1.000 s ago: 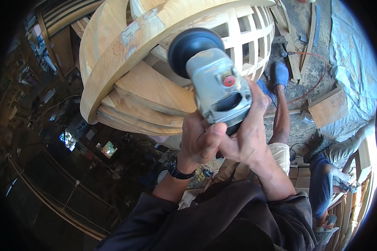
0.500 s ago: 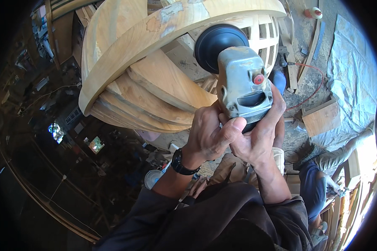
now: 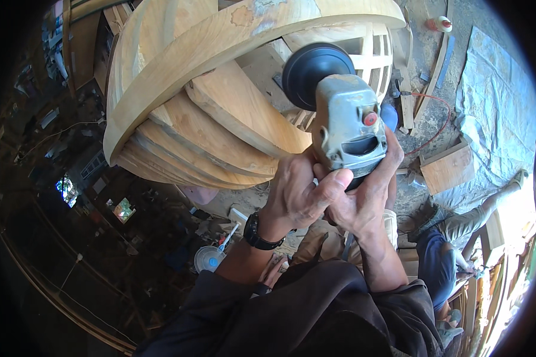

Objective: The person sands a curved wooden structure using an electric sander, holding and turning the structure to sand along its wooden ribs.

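Note:
With both hands I hold up an angle grinder [image 3: 346, 122] with a metal gear head, a red button and a round black disc [image 3: 317, 76]. My left hand [image 3: 301, 193], a dark watch [image 3: 257, 233] on its wrist, is closed round the tool's left side, thumb across its near end. Wrapped round the lower right side is my right hand [image 3: 366, 193]. Beyond the disc stands a large curved wooden frame [image 3: 178, 83], with a thick bent rim and overlapping curved slats [image 3: 244, 113]. Whether the disc touches the wood cannot be told.
A person in dark blue [image 3: 438, 262] is low at the right. Beneath my arms are another person's hand [image 3: 273, 271] and brown trousers [image 3: 318, 241]. A wooden box [image 3: 449, 169], a pale tarp [image 3: 494, 101], a red cord [image 3: 446, 113] and planks [image 3: 438, 71] lie on the right-hand floor.
The wooden frame and floor have shifted a little left in view. The grinder sits slightly lower and farther right against the frame. Both hands keep the same grip.

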A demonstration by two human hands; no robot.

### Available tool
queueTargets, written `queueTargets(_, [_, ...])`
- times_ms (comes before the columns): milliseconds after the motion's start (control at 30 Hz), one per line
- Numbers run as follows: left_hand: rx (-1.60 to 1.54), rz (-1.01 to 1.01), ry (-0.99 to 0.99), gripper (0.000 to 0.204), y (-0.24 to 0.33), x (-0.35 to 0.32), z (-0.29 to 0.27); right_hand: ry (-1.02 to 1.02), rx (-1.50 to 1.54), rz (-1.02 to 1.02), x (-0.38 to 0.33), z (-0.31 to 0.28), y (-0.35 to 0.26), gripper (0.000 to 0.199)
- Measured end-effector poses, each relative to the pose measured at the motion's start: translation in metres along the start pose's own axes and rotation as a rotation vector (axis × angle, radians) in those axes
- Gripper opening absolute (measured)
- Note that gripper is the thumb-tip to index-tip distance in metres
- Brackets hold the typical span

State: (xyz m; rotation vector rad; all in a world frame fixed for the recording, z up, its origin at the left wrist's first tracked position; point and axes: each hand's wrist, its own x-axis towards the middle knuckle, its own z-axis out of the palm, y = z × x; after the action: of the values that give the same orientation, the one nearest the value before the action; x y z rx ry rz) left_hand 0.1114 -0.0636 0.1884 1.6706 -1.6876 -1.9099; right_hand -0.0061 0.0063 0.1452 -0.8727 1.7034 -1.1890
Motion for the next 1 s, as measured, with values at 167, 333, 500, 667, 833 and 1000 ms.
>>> queueTargets(167, [-0.029, 0.058, 0.058, 0.066, 0.006, -0.005, 0.001, 0.012, -0.102, -0.073, 0.000, -0.001, -0.006, 0.098])
queueTargets(333, [-0.086, 0.070, 0.072, 0.068, 0.008, -0.007, -0.008, -0.038, -0.081, -0.099, 0.006, 0.006, -0.017, 0.102])
queueTargets(500, [-0.089, 0.124, 0.097, 0.066, 0.014, -0.006, -0.010, -0.087, -0.138, -0.020, 0.007, 0.002, -0.027, 0.103])
queueTargets(667, [-0.125, 0.111, 0.067, 0.066, 0.012, -0.007, -0.013, -0.071, -0.172, -0.110, 0.010, 0.002, -0.028, 0.105])
queueTargets(833, [-0.131, 0.101, 0.075, 0.064, 0.013, -0.007, -0.011, -0.097, -0.200, -0.111, 0.011, -0.001, -0.031, 0.104])
queueTargets(1000, [-0.057, 0.050, 0.029, 0.062, 0.019, -0.005, -0.010, -0.058, -0.083, -0.050, 0.013, -0.006, -0.031, 0.096])
